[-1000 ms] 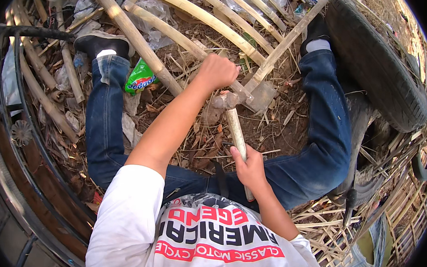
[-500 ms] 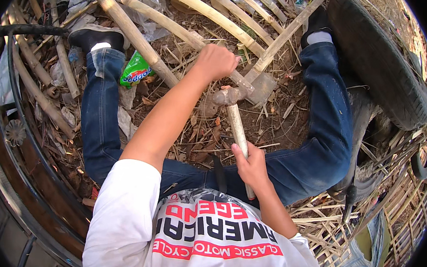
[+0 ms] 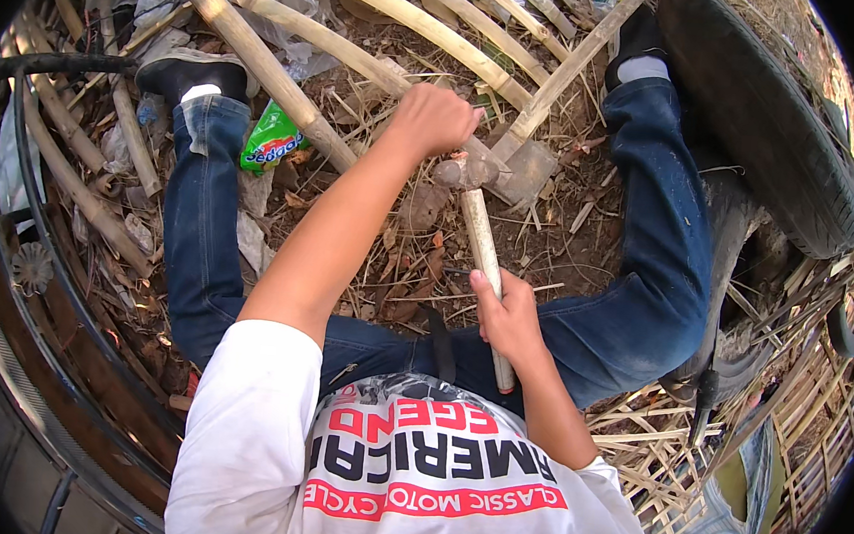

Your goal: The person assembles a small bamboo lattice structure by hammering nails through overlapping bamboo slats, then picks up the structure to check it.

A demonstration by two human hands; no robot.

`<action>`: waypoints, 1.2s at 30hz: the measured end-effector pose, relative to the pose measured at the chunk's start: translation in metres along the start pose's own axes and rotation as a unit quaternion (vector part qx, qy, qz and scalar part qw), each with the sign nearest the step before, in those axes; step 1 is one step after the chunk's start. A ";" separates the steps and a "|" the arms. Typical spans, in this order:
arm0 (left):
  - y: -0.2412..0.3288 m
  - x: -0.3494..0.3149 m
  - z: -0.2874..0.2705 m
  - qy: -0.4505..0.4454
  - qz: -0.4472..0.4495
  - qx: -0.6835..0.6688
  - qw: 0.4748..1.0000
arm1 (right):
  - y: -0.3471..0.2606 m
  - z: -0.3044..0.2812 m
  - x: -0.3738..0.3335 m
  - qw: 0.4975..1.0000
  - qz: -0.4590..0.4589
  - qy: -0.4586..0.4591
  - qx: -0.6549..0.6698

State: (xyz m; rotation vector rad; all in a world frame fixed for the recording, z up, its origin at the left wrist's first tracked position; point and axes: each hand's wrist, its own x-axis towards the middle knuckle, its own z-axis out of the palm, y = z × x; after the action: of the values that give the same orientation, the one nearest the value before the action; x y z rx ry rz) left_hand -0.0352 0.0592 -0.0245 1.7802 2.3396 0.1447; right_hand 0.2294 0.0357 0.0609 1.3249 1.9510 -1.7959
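My left hand (image 3: pixel 433 120) is closed around a split bamboo strip (image 3: pixel 329 40) near its lower right end. That end meets a crossing bamboo slat (image 3: pixel 575 73). In my right hand (image 3: pixel 513 321) is a hammer with a pale wooden handle (image 3: pixel 482 239), gripped around the middle to lower part. The rusty hammer head (image 3: pixel 465 173) is just below the strip's end; whether it touches is unclear. A thin dark piece, perhaps a nail, sticks out beside my right thumb. A clear plastic piece (image 3: pixel 528 172) lies under the crossing.
More bamboo strips (image 3: pixel 397 9) fan out ahead, with a thick pole (image 3: pixel 253 53) at the left. A tyre (image 3: pixel 760 113) stands at the right. A green wrapper (image 3: pixel 274 138) lies near my left shoe (image 3: pixel 196 76). A dark metal frame (image 3: pixel 52 318) curves along the left, woven bamboo (image 3: pixel 653 451) lies lower right.
The hammer and my right hand have shifted slightly upward, away from my body. A thin dark piece now shows beside my right thumb. My left hand keeps its hold on the strip.
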 end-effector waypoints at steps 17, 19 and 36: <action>-0.002 0.006 0.006 0.067 0.014 -0.030 0.997 | -0.012 -0.024 -0.004 0.990 0.018 -0.004 0.137; -0.002 0.007 0.004 0.078 0.021 -0.029 0.996 | -0.007 -0.031 -0.004 0.990 0.000 -0.014 0.138; -0.006 0.008 0.009 0.057 0.004 -0.003 0.998 | 0.008 -0.035 -0.003 0.965 0.031 -0.030 0.260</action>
State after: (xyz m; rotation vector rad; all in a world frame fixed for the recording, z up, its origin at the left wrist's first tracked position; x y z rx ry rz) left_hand -0.0410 0.0646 -0.0351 1.8241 2.4060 0.2595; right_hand 0.2513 0.0639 0.0666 1.4229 1.4337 -2.3854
